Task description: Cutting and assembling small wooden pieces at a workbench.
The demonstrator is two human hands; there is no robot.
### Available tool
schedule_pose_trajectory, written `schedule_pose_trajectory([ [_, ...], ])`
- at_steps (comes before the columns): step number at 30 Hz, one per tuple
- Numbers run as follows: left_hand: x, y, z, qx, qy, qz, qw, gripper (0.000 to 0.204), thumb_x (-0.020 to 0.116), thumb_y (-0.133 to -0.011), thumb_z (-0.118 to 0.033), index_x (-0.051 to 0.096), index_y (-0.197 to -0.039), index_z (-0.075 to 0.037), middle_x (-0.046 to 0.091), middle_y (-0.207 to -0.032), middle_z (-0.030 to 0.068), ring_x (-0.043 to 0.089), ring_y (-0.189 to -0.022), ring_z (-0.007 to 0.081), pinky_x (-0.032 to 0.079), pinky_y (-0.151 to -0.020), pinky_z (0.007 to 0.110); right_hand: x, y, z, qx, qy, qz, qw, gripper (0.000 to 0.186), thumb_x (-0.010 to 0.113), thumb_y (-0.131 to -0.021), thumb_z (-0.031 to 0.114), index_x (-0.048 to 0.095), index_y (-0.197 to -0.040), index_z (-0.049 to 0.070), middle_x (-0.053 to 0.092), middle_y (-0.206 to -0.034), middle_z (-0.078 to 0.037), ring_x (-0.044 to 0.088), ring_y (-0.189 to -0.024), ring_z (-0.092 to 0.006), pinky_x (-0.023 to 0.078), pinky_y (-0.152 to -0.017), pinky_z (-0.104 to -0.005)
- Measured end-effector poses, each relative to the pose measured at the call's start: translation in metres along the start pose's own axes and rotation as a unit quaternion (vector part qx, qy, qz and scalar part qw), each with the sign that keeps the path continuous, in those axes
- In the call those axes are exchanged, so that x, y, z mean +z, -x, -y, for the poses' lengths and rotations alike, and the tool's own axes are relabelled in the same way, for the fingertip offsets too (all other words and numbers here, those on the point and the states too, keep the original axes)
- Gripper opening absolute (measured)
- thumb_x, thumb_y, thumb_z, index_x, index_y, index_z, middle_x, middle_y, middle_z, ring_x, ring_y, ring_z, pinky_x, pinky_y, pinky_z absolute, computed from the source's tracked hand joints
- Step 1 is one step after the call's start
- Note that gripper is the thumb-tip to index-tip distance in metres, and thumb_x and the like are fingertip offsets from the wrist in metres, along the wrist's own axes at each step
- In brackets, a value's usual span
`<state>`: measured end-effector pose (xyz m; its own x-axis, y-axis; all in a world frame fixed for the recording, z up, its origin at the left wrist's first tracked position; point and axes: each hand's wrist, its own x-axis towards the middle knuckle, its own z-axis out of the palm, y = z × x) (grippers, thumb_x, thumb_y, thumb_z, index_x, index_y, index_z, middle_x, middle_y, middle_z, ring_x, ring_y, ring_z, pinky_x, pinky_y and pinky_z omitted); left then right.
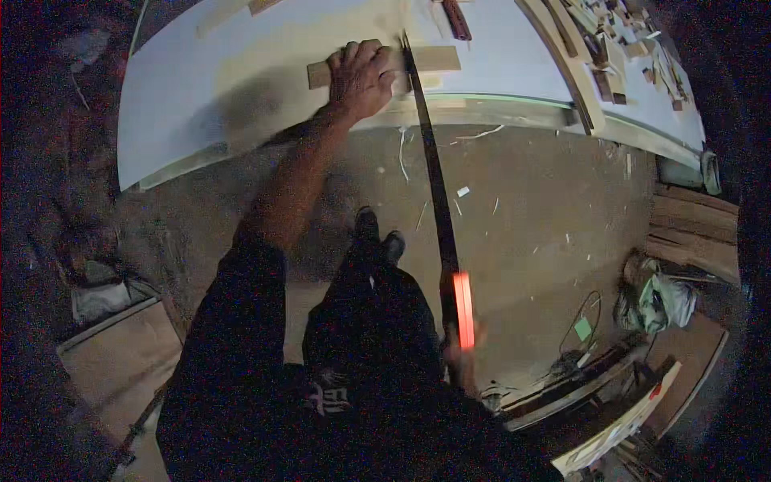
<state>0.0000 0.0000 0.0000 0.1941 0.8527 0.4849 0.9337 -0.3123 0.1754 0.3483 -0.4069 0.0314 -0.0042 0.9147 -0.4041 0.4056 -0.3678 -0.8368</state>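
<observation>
My left hand presses a short wooden board onto the white workbench, its fingers curled over the wood. A hand saw with a long, dark, narrow blade and a bright orange handle reaches from my body up to the bench. Its blade crosses the board just right of my left hand, with the tip past the board's far side. My right hand is closed round the saw's handle, low in the picture and partly lost in shadow.
The white workbench spans the far side. A dark reddish wood piece, long wooden strips and several offcuts lie on it. Scraps litter the brown floor. Stacked planks, bags and a wooden panel flank me.
</observation>
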Motion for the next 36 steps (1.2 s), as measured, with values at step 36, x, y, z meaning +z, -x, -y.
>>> schedule_pose_trajectory([
  [36,-0.017,0.019,-0.012,0.030,0.004,-0.011,0.999,0.042,0.066,-0.080,-0.030,0.064,-0.116,-0.011,0.055,-0.116,0.0056,0.049,-0.107,0.0281,0.036,-0.089,0.050,0.039,-0.011,-0.045,-0.166,0.040,-0.174,0.970,0.037,0.065,-0.090,0.035,0.059,-0.107,0.003,0.061,-0.093,-0.011,0.059,-0.079,-0.0251,0.049,-0.068,-0.0385],
])
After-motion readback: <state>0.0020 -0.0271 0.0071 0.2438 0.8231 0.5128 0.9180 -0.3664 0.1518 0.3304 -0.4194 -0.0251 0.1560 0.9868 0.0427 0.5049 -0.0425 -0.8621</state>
